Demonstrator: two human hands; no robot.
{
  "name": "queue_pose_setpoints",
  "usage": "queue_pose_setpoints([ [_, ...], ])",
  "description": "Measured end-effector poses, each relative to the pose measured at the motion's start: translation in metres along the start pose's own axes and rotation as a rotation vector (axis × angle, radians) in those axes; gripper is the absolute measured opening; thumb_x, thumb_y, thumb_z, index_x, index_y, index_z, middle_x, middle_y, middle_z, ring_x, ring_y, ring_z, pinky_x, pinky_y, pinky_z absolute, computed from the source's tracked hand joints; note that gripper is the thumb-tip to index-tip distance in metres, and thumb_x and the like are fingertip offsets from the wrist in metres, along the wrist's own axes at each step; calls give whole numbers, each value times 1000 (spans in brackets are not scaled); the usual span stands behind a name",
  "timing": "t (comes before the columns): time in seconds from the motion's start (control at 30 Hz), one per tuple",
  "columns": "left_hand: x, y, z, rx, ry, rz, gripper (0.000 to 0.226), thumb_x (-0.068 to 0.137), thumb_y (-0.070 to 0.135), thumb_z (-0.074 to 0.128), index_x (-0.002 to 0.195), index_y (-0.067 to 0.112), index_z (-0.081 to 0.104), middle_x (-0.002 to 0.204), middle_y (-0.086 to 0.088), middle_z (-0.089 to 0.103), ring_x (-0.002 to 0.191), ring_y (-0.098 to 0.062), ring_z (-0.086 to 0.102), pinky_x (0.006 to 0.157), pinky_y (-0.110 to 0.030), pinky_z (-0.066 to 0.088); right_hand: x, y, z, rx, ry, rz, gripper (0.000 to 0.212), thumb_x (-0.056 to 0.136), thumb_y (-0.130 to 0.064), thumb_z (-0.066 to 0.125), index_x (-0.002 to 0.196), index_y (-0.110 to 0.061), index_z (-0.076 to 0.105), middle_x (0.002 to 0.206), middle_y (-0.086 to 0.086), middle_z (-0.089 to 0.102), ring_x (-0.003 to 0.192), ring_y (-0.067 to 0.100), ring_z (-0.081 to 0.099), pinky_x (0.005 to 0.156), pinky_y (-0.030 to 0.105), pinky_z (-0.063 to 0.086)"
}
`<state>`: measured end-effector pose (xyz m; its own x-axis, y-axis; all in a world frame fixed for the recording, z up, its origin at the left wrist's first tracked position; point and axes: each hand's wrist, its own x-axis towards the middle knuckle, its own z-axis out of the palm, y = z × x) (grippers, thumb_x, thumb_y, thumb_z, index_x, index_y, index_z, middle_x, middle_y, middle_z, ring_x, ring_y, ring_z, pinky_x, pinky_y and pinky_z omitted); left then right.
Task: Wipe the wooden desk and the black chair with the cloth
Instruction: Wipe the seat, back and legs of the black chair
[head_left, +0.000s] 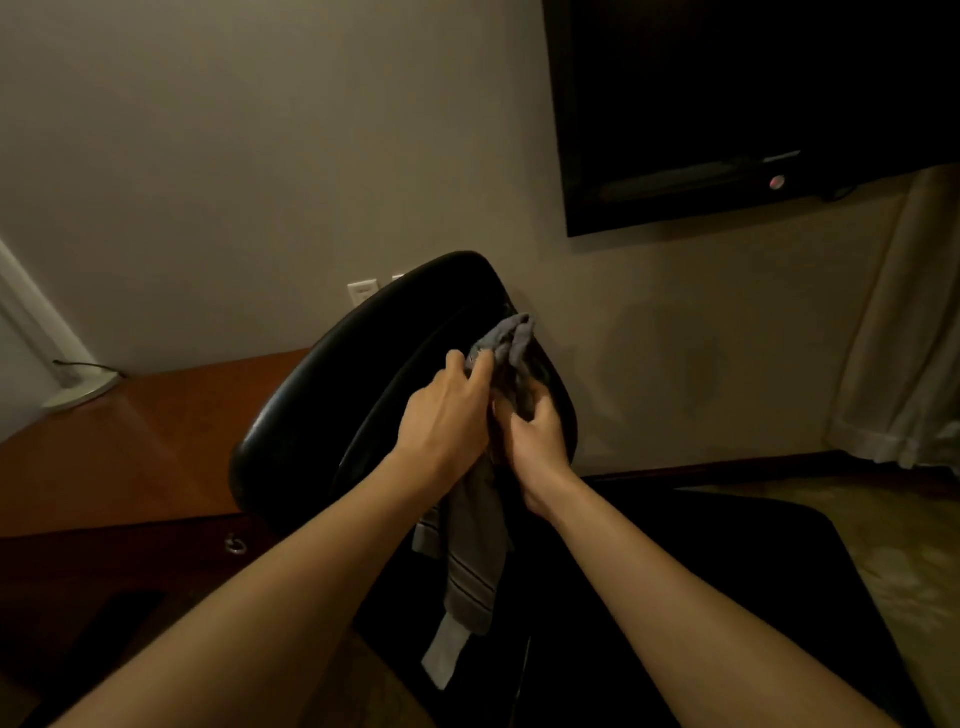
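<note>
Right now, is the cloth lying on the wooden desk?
No, the left hand and right hand hold the cloth in front of the black chair.

Dim room, warm low light. Plain beige wall (234, 156) fills most of the view. Flat screen (727, 104) mounted on it upper right, panel black, small red indicator light (777, 182) near its lower edge. Pale curtain (904, 322) hangs at far right, down to the floor (893, 545), which looks like patterned tan carpet, too dim to be sure. Dark baseboard (727, 465) along the wall's foot on the right. White wall outlet (362, 292) low at centre. White slanted trim (31, 312) at left edge; below it a flat white round base (83, 389), thin dark cable (88, 365) running to it.
</note>
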<state>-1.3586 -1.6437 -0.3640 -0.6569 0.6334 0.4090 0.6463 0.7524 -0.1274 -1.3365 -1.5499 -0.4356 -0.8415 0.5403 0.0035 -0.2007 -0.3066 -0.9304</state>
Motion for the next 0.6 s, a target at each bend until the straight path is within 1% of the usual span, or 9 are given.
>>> queue_pose_setpoints([
  [0.1,16,-4,13,24,8,-10,35,103,25,44,136,14,37,119,-13,43,81,-29,58,54,-32,35,18,8,-9,-113,-13,-32,44,93,-49,64,133,-31,57,120,-8,68,111,9,63,97,35,53],
  [0.17,12,-4,14,33,-38,-11,32,104,27,41,134,13,38,120,-13,43,82,-30,61,54,-32,36,16,12,-13,-178,-4,11,36,96,-50,58,121,-26,67,110,-6,72,106,10,66,94,34,53],
  [0.23,6,-6,7,-19,-116,-3,31,105,29,41,132,15,39,119,-11,43,78,-29,61,52,-32,36,7,15,-11,-239,8,84,34,99,-49,53,103,-22,72,96,-5,73,99,12,67,84,30,52],
  [0.3,5,-10,-5,-62,-176,27,28,105,32,39,128,16,40,116,-9,43,66,-25,54,50,-33,35,-8,2,-7,-264,15,108,35,101,-48,50,93,-22,71,87,-5,70,92,14,67,74,26,47],
  [0.37,6,-13,-17,-59,-209,35,25,105,33,37,123,16,42,114,-9,44,56,-22,43,47,-33,30,-20,-12,-8,-312,14,129,38,101,-50,47,96,-20,71,86,-5,69,88,12,66,70,25,45],
  [0.47,1,-15,-25,23,-234,64,25,104,32,38,122,15,44,120,-13,46,62,-29,51,48,-34,26,-25,-15,-16,-396,-62,120,38,101,-48,47,83,-20,64,78,-3,61,80,15,60,69,29,43],
  [0.5,-3,-15,-24,59,-218,75,26,104,33,38,122,15,46,120,-12,47,67,-30,56,49,-34,27,-28,-10,-17,-417,-71,122,36,100,-49,48,91,-19,66,88,-3,63,89,16,61,77,31,47],
  [0.53,-7,-12,-21,94,-166,89,27,104,34,37,120,15,48,118,-10,49,71,-29,59,50,-35,28,-31,-5,-21,-442,-74,82,38,98,-51,50,111,-21,67,108,-2,65,106,16,60,91,35,48],
  [0.6,-10,-7,-19,172,-93,103,31,103,39,35,118,17,52,114,-8,53,77,-29,63,54,-35,32,-30,2,-28,-453,-68,19,54,93,-52,53,141,-26,52,138,0,54,129,16,50,110,41,42],
])
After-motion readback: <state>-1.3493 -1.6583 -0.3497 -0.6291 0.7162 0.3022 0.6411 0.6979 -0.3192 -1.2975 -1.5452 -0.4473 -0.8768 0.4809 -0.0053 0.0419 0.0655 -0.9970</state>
